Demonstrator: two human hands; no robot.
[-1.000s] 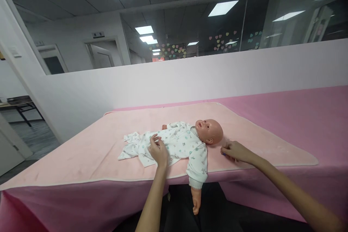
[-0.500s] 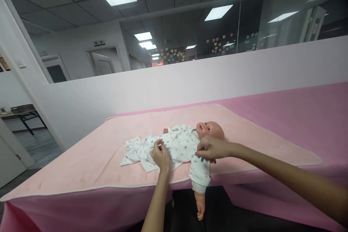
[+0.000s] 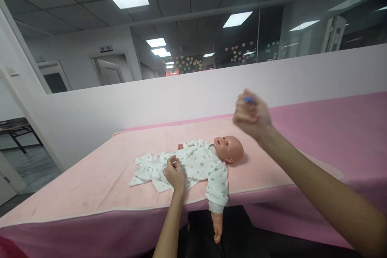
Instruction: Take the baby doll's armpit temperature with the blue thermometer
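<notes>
A baby doll lies on its back on a pale pink blanket, dressed in a white patterned romper. One doll arm hangs over the table's front edge. My left hand rests on the romper near the doll's middle, fingers curled against the cloth. My right hand is raised in the air above and to the right of the doll's head, closed in a loose fist around a small blue thing, and it is blurred by motion.
The blanket lies on a table covered in a darker pink cloth. A white partition wall runs behind the table. A doorway and a dark table are at the far left.
My right hand went from the blanket beside the doll's head to the doll's shoulder, then rose into the air with the blue thing. My left hand stayed on the romper.
</notes>
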